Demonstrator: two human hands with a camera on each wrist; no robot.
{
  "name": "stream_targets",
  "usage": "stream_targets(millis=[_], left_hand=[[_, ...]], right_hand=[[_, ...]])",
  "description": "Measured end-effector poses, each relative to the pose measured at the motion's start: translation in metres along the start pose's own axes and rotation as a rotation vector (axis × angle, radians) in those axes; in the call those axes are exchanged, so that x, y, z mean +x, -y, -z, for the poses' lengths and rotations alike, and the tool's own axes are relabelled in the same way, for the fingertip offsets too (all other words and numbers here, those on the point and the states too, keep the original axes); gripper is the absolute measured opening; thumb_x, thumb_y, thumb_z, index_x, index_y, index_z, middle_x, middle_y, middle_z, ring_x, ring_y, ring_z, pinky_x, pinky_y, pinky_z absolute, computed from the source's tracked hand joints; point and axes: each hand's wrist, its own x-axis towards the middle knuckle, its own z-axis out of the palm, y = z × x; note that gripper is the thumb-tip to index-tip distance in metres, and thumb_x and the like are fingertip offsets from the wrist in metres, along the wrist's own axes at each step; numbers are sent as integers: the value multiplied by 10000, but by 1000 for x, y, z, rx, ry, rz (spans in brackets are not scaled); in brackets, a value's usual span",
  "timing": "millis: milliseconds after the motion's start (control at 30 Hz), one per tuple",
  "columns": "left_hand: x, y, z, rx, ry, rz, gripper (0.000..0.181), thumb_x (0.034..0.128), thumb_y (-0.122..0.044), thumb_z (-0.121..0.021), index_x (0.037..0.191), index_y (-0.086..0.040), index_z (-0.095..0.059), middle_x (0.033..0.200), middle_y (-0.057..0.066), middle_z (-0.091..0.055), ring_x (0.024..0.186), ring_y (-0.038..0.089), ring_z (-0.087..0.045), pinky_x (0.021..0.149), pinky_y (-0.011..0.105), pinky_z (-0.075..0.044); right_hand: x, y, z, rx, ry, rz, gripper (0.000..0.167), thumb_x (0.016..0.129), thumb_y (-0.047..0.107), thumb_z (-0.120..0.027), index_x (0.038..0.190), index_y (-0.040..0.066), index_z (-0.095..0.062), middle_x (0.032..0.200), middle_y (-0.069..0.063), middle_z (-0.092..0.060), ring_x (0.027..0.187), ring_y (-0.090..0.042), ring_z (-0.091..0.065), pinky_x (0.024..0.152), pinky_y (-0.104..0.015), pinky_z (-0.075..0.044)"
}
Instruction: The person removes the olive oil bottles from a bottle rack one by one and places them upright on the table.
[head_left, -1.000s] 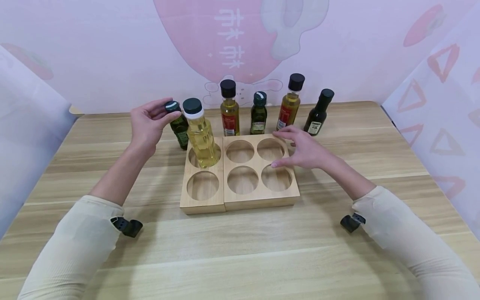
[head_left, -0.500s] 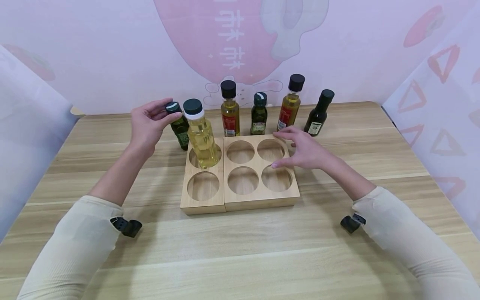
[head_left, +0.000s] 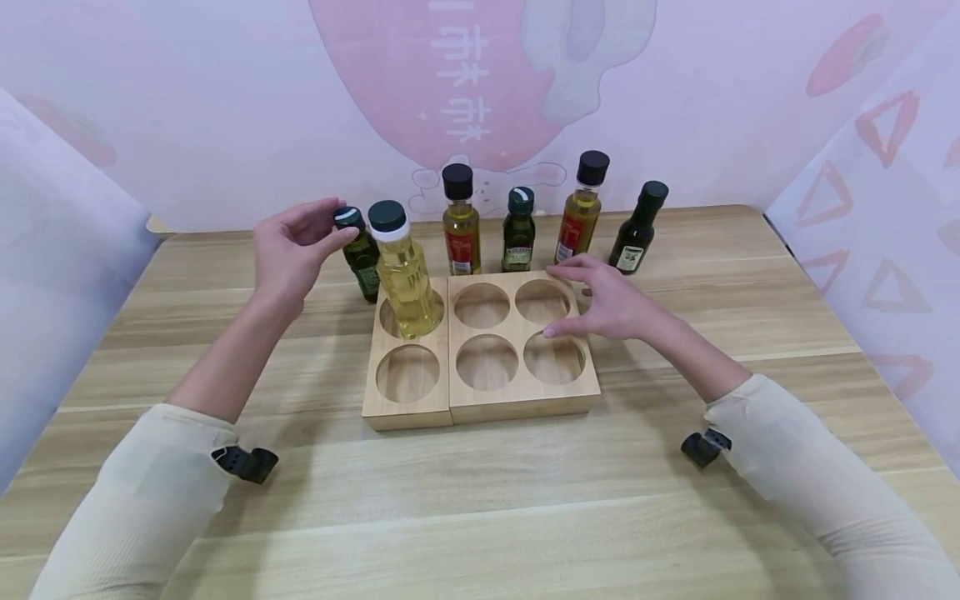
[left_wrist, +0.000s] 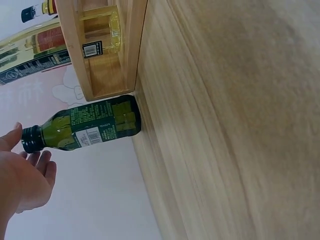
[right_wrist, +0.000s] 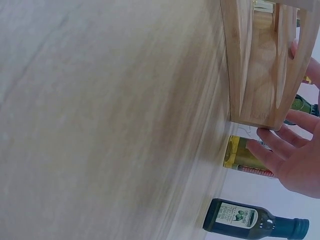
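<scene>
In the head view my left hand [head_left: 288, 254] is at the cap of a dark green oil bottle [head_left: 364, 260], its thumb and fingers loosely around it. This bottle stands on the table behind the rack's left end; the left wrist view shows the fingers [left_wrist: 42, 167] spread beside the cap. A wooden bottle rack [head_left: 525, 400] with round holes has a clear bottle of pale yellow oil [head_left: 408, 287] in its back left hole. My right hand [head_left: 603, 300] rests with spread fingers on the rack's right side, thumb by the front right hole.
Behind the rack stand a red-labelled oil bottle [head_left: 461, 233], a small green bottle [head_left: 518, 233], another red-labelled oil bottle [head_left: 576, 218] and a dark bottle [head_left: 637, 233] at the right. A printed backdrop [head_left: 262, 108] rises behind the wooden table [head_left: 480, 517].
My left hand has shifted slightly left at the green bottle's cap, while the bottle stays in place. The right hand and the rack have not moved. The head view has tilted very slightly.
</scene>
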Motion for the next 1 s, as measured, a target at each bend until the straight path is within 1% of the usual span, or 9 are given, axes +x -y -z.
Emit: stream_targets(millis=[67, 233, 333, 467, 600, 800, 900, 1000], left_hand=[[-3, -1, 1, -10, -11, -5, 419, 854, 4, -834, 1258, 9, -723, 1107, -33, -776, 1035, 45, -714, 878, 150, -560], [-7, -4, 2, -72, -34, -34, 341, 847, 45, -824, 1176, -24, -770, 1121, 14, -775, 1008, 79, -726, 877, 155, -563], [-10, -7, 0, -96, -65, -86, 290, 849, 79, -805, 1116, -33, -791, 1121, 16, -770, 1004, 108, -728, 888, 172, -567], [-16, -12, -4, -76, -115, -177, 249, 860, 98, -782, 1073, -31, -796, 1110, 11, -760, 993, 125, -734, 904, 197, -571], [-22, -18, -8, -42, -138, -220, 239, 864, 80, -787, 1065, -50, -798, 1040, 16, -764, 945, 114, -737, 890, 189, -569], [-34, -25, -15, -33, -123, -253, 205, 860, 64, -799, 1039, -35, -801, 983, 38, -765, 887, 131, -728, 845, 178, -571], [-39, -29, -20, -46, -86, -265, 193, 864, 74, -792, 1035, -17, -796, 971, 41, -767, 880, 135, -731, 844, 185, -577], [-43, -32, -24, -80, -27, -257, 189, 878, 69, -782, 1058, 11, -780, 973, 33, -772, 896, 131, -733, 851, 196, -580]], right_hand=[[0, -1, 0, 0, -1, 2, 941, 791, 370, -916, 1526, -12, -468, 1572, -254, -385, 1401, -451, -432, 1055, -559, -502], [1, -1, -1, -11, -11, 4, 940, 786, 383, -916, 1523, -2, -477, 1568, -251, -393, 1382, -449, -454, 1036, -557, -516], [1, 0, -1, -12, -16, 0, 940, 781, 386, -919, 1519, 0, -484, 1566, -251, -396, 1375, -444, -463, 1030, -548, -524], [1, -2, -2, 14, -12, 2, 933, 783, 362, -923, 1514, -13, -481, 1565, -263, -384, 1390, -439, -448, 1038, -541, -525], [1, -2, -2, 37, -11, 5, 920, 792, 346, -921, 1509, -24, -478, 1568, -269, -373, 1402, -433, -434, 1045, -540, -522], [1, -2, -2, 41, -12, 13, 918, 794, 337, -920, 1507, -32, -475, 1567, -273, -372, 1405, -430, -431, 1043, -537, -525], [1, -1, -2, 40, -12, 15, 912, 795, 332, -919, 1504, -33, -478, 1562, -273, -378, 1403, -428, -433, 1041, -536, -526], [1, -1, -1, 40, -14, 16, 901, 796, 322, -918, 1500, -33, -483, 1557, -274, -384, 1403, -425, -433, 1039, -536, -528]])
